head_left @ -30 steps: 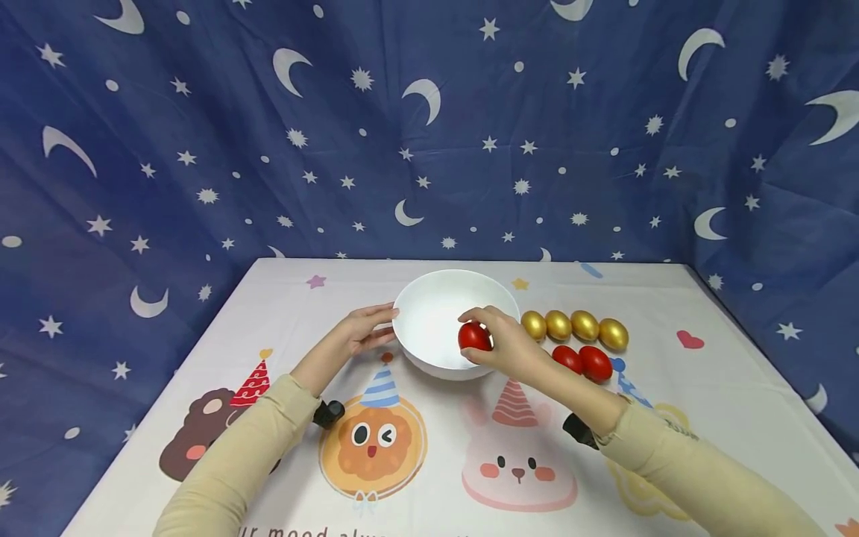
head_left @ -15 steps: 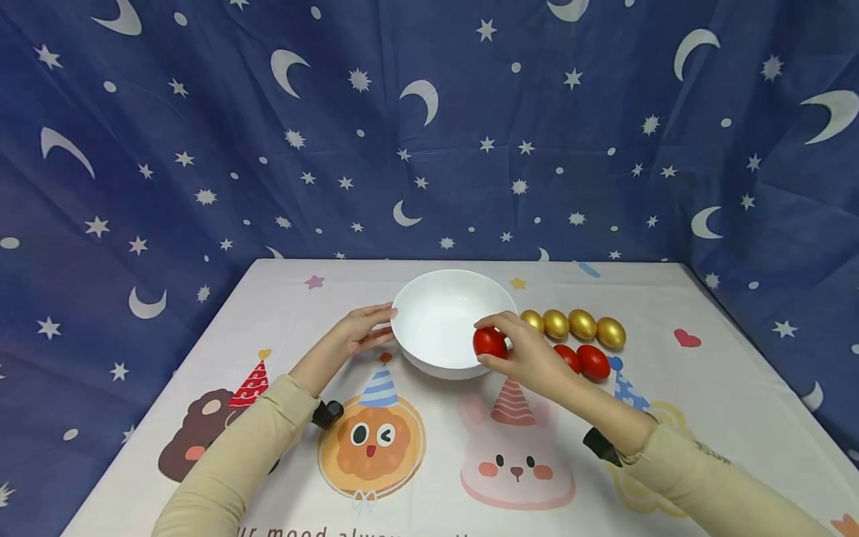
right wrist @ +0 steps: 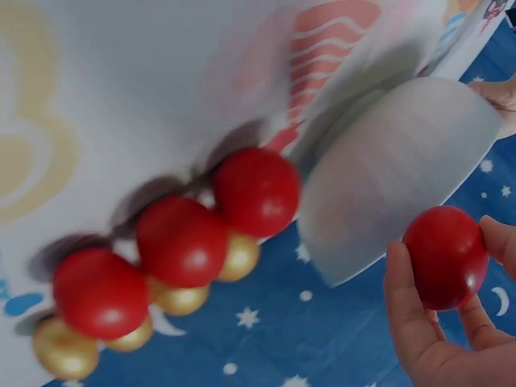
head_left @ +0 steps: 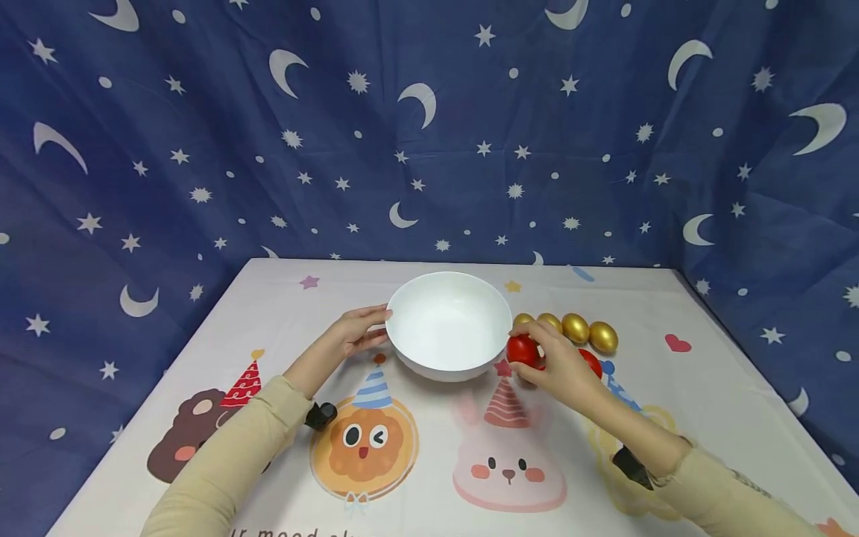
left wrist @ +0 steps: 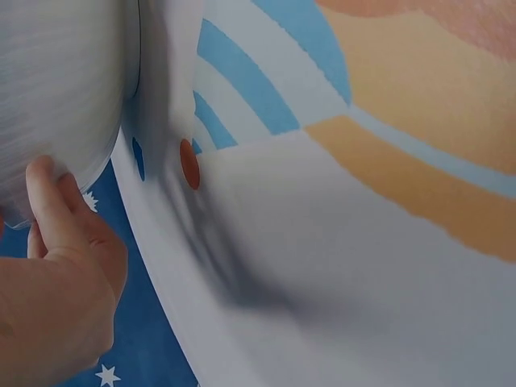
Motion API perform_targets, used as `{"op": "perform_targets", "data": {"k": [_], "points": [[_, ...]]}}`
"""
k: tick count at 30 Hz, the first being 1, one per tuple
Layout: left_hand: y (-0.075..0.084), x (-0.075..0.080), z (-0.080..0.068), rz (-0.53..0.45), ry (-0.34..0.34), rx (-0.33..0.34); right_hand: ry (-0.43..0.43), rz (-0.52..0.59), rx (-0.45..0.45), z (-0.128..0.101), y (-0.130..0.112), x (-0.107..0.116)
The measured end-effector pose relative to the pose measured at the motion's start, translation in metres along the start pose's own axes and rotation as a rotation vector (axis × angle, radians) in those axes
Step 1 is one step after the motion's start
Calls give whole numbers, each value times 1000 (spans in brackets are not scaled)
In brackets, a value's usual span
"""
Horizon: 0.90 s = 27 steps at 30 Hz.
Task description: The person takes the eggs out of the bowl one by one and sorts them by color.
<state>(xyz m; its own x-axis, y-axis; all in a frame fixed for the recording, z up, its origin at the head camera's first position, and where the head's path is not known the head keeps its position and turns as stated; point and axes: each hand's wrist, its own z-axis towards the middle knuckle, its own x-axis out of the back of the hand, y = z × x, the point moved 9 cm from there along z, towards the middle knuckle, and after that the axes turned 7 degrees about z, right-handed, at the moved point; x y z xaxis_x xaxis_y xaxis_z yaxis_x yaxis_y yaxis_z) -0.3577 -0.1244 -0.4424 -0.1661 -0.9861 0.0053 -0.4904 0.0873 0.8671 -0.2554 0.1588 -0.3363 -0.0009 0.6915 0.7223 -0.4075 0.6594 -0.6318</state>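
right hand point(head_left: 560, 367) grips a red egg point(head_left: 523, 349) between curled fingers and thumb, just off the right side of the white bowl point(head_left: 448, 324), low over the table point(head_left: 429, 418). in the right wrist view the same egg point(right wrist: 446, 256) sits in the fingertips, clear of the bowl wall point(right wrist: 395, 177).

left hand point(head_left: 354, 333) rests against the bowl's left rim, fingers fairly straight and touching the outside wall; not wrapped round it. left wrist view shows a fingertip point(left wrist: 44, 193) pressed on the bowl's side point(left wrist: 64, 89).

bowl stands upright near table centre; no eggs seen inside.

right of the bowl: row of gold eggs point(head_left: 577, 330), partly hidden behind the right hand. nearer the person, more red eggs point(head_left: 590, 362), mostly covered by the hand; the right wrist view shows three red eggs point(right wrist: 181, 240) in a line, touching, gold ones beside them.

tablecloth has cartoon animals in party hats. blue star-and-moon cloth point(head_left: 429, 127) hangs behind.
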Motion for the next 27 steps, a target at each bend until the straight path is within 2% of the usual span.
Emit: {"op": "perform_targets", "data": {"k": [6,14,19,27], "points": [[-3,1,-2,16,2,14,50,-33,-3,-9,15,18],[0,0,-2,0,6,13,64,-56,-32,-17,36,41],[-2,2,-1,-5,18,26,72,-49,-57,-20,54,51],[-1,1,-1,-20,14,36,86,-104,-110,-25,90,66]]}}
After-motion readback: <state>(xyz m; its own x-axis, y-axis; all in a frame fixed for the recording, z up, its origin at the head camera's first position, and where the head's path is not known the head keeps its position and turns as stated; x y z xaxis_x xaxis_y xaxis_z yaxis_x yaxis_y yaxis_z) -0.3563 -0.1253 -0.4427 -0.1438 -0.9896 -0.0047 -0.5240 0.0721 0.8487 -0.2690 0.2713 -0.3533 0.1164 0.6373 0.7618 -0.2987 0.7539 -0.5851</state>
